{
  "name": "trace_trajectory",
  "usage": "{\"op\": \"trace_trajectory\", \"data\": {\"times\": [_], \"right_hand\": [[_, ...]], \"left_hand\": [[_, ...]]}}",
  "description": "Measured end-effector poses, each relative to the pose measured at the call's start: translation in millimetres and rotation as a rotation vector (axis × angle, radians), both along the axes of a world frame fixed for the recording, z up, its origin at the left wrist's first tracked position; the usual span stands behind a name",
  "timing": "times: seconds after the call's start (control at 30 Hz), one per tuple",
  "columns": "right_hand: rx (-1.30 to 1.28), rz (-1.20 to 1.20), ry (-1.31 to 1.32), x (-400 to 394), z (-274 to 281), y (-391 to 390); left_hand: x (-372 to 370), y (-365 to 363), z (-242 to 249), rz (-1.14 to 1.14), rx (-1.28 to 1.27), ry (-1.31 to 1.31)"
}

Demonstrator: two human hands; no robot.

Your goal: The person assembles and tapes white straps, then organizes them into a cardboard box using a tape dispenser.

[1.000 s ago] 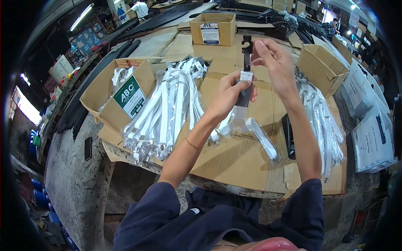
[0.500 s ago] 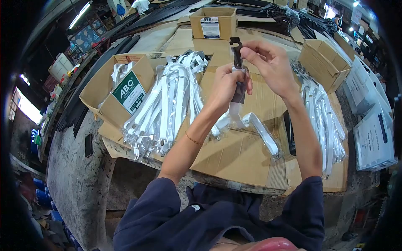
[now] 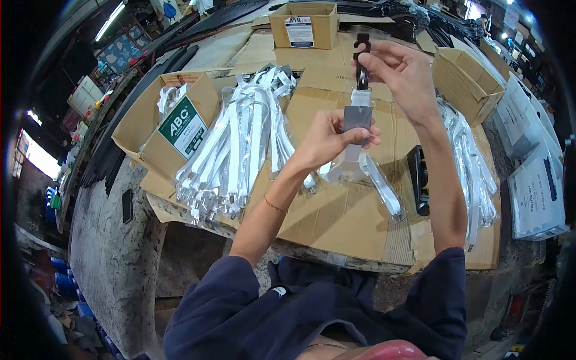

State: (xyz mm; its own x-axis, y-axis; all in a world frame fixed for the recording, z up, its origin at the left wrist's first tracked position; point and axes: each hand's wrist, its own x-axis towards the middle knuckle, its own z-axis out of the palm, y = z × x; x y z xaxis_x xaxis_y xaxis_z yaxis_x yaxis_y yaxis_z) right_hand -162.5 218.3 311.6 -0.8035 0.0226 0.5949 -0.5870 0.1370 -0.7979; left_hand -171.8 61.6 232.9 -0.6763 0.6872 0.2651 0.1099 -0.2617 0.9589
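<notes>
My left hand (image 3: 342,135) is closed on a dark grey card (image 3: 357,119) over the cardboard. Above it, my right hand (image 3: 399,72) pinches a black plastic hanger piece (image 3: 362,60), whose lower end meets the white band just over the card. From below the card, a white strap (image 3: 381,186) in clear wrapping trails down to the cardboard (image 3: 318,231). A pile of wrapped white straps (image 3: 240,144) lies left of my hands, and another bunch (image 3: 471,168) lies to the right, partly behind my right forearm.
At the left stands a box with a green ABC label (image 3: 182,127). Another box (image 3: 305,24) is at the back, and one more (image 3: 468,84) at the right. Clear plastic bins (image 3: 537,192) stand far right. A black object (image 3: 418,180) lies beside my right forearm. A phone (image 3: 127,206) lies far left.
Both hands have moved right and farther apart. The black hanger piece is higher, and the grey card and white band now show between my hands.
</notes>
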Motion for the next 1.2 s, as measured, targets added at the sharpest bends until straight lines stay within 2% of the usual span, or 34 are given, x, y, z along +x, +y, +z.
{"op": "trace_trajectory", "data": {"times": [0.07, 0.13, 0.3, 0.47, 0.53, 0.57, 0.63, 0.73, 0.83, 1.03, 1.2], "right_hand": [[-0.001, 0.001, -0.009, -2, -1, 4], [-0.001, 0.000, -0.010, 0, 2, 6], [-0.002, -0.154, -0.031, 7, 4, 1], [-0.031, -0.155, -0.051, 1, 11, 10], [0.048, -0.064, -0.170, -3, 15, 16], [0.050, -0.064, -0.168, -2, 17, 17], [0.131, -0.128, -0.215, -1, 24, 14], [0.210, -0.162, -0.152, -4, 21, 8], [0.230, -0.203, -0.147, -4, 20, 4], [0.286, -0.104, -0.082, -1, 7, 2], [0.234, -0.010, -0.082, -5, 2, 1]], "left_hand": [[1, -2, -5, -0.035, 0.015, 0.031], [-1, -5, -17, -0.112, -0.153, 0.130], [-8, -20, -37, -0.207, -0.271, 0.074], [-17, -29, -59, -0.207, -0.365, 0.106], [-21, -30, -54, -0.174, -0.280, 0.348], [-24, -27, -51, -0.172, -0.279, 0.350], [-20, -15, -24, 0.008, 0.095, 0.205], [-9, 2, 15, 0.060, 0.067, 0.057], [-6, 10, 22, 0.057, 0.114, -0.091], [-9, 14, 16, 0.213, 0.125, -0.089], [-8, 11, 15, 0.199, 0.157, -0.049]]}}
